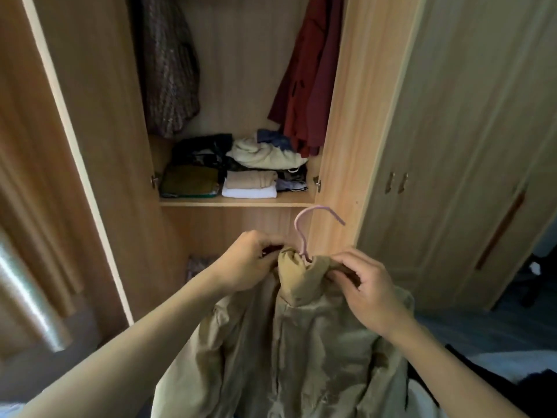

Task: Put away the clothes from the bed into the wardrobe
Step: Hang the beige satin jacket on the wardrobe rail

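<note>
A khaki jacket (295,351) hangs in front of me on a pink hanger (304,224), whose hook sticks up out of the collar. My left hand (247,260) pinches the collar at its left side. On the collar's right side my right hand (364,288) grips the fabric. Straight ahead stands the open wardrobe (241,86), its shelf (238,202) holding folded clothes (250,164).
A dark patterned garment (171,70) hangs at the left inside the wardrobe and a dark red coat (310,86) at the right. The open left door (75,146) and the closed right doors (452,146) flank the opening. Bedding (497,372) lies at the lower right.
</note>
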`<state>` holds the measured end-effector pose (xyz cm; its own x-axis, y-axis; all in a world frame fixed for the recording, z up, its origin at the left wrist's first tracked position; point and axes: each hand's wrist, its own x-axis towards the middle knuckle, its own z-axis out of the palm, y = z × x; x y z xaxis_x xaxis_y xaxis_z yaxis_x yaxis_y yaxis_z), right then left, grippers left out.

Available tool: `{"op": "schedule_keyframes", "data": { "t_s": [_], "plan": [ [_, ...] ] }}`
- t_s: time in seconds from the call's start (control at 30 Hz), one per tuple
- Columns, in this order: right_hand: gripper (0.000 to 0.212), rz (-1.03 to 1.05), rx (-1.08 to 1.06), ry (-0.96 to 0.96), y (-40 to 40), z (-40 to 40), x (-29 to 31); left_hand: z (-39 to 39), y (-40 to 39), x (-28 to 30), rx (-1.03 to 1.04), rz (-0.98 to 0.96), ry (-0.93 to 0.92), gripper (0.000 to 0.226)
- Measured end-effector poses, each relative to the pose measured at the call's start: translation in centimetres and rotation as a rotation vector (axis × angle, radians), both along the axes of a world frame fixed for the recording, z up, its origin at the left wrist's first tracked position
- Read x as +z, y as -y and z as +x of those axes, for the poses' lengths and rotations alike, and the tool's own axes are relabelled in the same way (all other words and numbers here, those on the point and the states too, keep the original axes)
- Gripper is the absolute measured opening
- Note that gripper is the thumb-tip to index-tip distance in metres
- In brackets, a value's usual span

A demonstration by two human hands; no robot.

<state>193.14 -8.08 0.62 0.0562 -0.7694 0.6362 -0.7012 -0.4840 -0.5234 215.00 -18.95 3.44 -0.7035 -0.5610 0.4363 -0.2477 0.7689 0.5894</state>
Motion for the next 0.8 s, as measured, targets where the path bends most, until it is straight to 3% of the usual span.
{"op": "schedule_keyframes", "data": {
  "t_s": [0.17, 0.3, 0.47, 0.63, 0.8],
  "plan": [
    [0.012, -0.071, -0.027, 0.060, 6.0, -2.9, 0.3, 0.7, 4.1, 0.6, 0.333, -0.176, 0.009, 0.022],
    [0.016, -0.104, -0.022, 0.101, 10.7, -4.7, 1.5, 0.2, 5.4, 1.9, 0.283, -0.249, 0.007, 0.021],
    [0.016, -0.106, 0.030, 0.089, 15.8, -5.8, 2.6, -1.2, 7.6, 1.3, 0.406, -0.382, 0.054, 0.052],
    [0.008, -0.169, 0.077, 0.025, 20.4, -5.5, 3.2, -1.8, 11.4, 1.5, 0.592, -0.437, 0.055, 0.032],
    [0.007, -0.227, 0.069, -0.059, 24.9, -5.3, 4.0, -0.9, 15.6, 2.6, 0.589, -0.474, -0.009, 0.023]
  ]
}}
